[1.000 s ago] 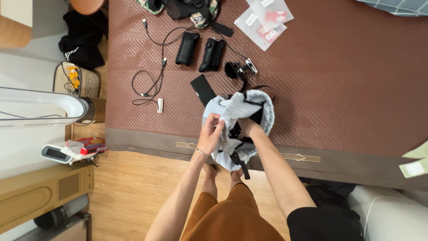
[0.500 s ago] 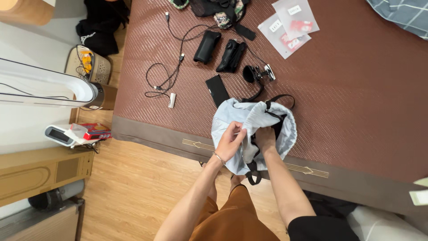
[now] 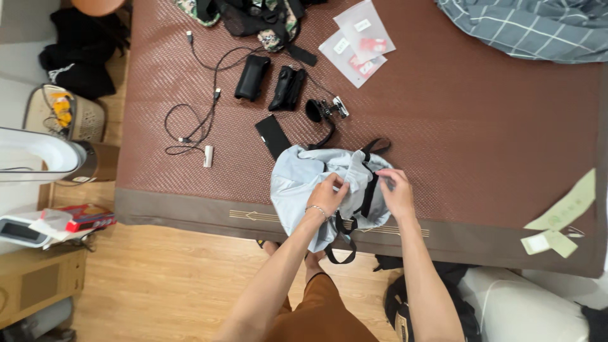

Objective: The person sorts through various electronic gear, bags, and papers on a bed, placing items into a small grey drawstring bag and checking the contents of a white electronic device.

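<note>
A light grey-blue backpack (image 3: 297, 183) with black straps lies at the near edge of a bed covered by a brown woven mat (image 3: 494, 126). My left hand (image 3: 328, 195) pinches the fabric at the middle of the bag's top. My right hand (image 3: 398, 191) grips the bag's right side by a black strap. The bag now looks closed over and flatter. One black strap loop hangs over the bed's edge.
On the mat behind the bag lie a flat black case (image 3: 272, 136), two black pouches (image 3: 251, 76), a small black camera mount (image 3: 326, 109), black cables (image 3: 196, 120), clear plastic bags (image 3: 358, 38) and a camouflage bag (image 3: 253, 16). A checked blanket (image 3: 532, 28) lies far right. A basket (image 3: 69, 114) stands on the floor left.
My right hand has come out of the bag's opening and now grips its right side. The bag's mouth has been folded shut. The view has shifted right.
</note>
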